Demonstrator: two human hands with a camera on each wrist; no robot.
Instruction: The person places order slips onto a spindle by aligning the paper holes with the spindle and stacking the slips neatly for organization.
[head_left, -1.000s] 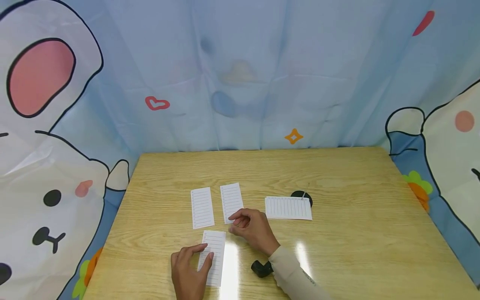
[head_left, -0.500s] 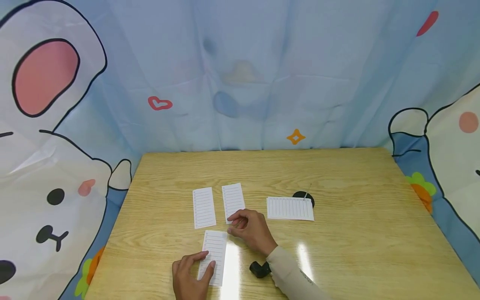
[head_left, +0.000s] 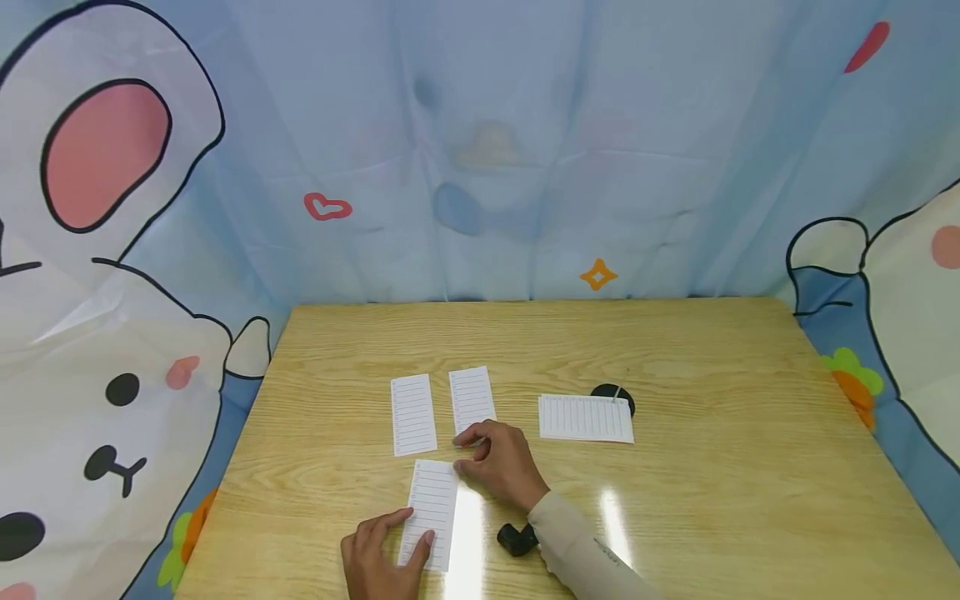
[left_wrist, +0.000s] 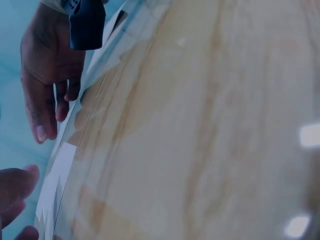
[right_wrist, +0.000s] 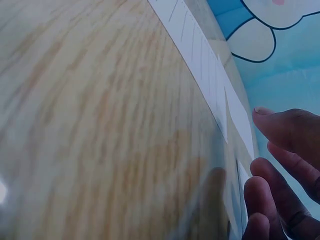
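My left fingers (head_left: pixel 390 521) lie loose over the near card (head_left: pixel 436 496), right fingers (head_left: pixel 478 431) loose by its corner; only the head view shows the star (head_left: pixel 599 284).

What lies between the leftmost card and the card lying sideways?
In the head view, another lined card lies there, with the right hand at its near end, partly hiding it.

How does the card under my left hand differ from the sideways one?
The near card points away from you; the sideways card lies across. Your left hand is over the near card, not the sideways card. The sideways card overlaps a black disc; the near card doesn't. Both are white and lined.
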